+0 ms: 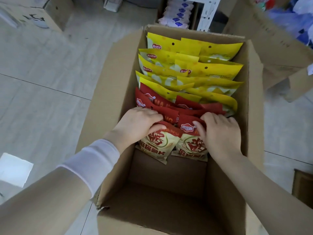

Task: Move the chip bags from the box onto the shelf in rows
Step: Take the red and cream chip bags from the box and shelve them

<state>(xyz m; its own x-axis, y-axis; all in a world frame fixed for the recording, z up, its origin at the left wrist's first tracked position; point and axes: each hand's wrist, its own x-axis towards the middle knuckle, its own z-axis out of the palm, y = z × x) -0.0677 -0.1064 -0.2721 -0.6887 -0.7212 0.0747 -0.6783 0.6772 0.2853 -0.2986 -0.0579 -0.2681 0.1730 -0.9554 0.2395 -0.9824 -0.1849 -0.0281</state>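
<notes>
Brown cardboard box [108,99] is sitting part-emptied; left hand [140,126] and right hand [220,133] are gripping one apiece of the front red-and-cream chip bags [157,145]; yellow chip bags [211,70] are waiting behind.

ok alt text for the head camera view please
A person's left hand and right hand each grip the top of a front red chip bag in an open cardboard box on the floor. More red bags, then yellow bags, stand in two columns behind.
</notes>
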